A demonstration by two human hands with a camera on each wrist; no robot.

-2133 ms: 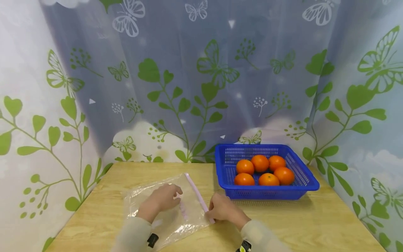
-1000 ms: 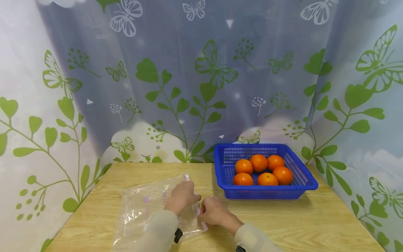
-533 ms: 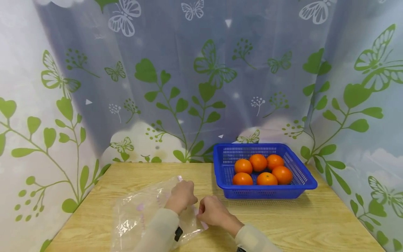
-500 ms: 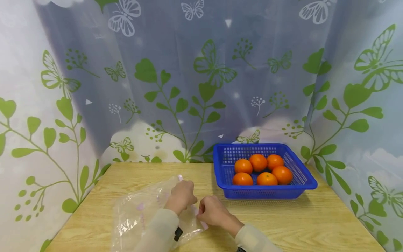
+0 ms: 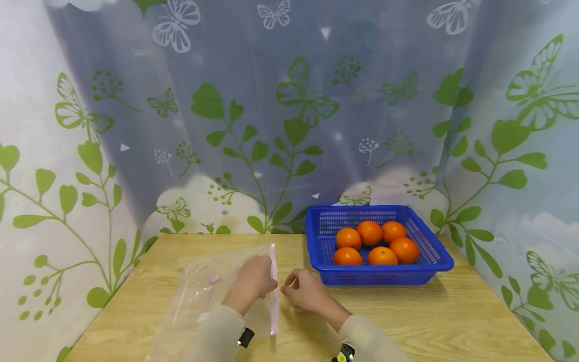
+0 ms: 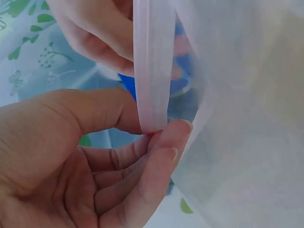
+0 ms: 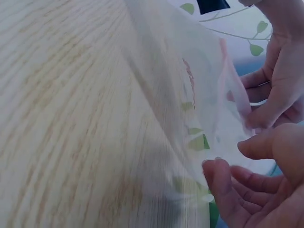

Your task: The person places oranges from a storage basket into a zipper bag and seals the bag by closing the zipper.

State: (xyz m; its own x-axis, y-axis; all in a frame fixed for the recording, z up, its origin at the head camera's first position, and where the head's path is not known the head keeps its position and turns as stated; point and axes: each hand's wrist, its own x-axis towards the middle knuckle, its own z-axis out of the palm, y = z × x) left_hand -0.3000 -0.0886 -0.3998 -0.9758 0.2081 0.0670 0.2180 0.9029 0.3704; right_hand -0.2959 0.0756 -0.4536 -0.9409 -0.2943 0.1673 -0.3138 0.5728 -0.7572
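A clear zip bag (image 5: 187,301) with a pink zip strip (image 5: 274,322) along its right edge lies partly on the table. My left hand (image 5: 253,279) pinches that strip between thumb and fingers; the left wrist view shows the zip strip (image 6: 153,71) raised, with the film hanging beside it. Just right of the strip is my right hand (image 5: 307,290). Its thumb (image 7: 259,145) and index finger are apart in the right wrist view, close to the bag, with nothing seen between them.
A blue plastic basket (image 5: 380,276) holding several oranges (image 5: 382,256) stands at the back right, beyond my right hand. The wooden table (image 5: 407,322) meets a patterned curtain (image 5: 253,100) behind and at the sides.
My left hand moved right onto the strip and now pinches it. The strip went from slanted to nearly straight. My right hand, earlier at the strip's near end, has come away from it.
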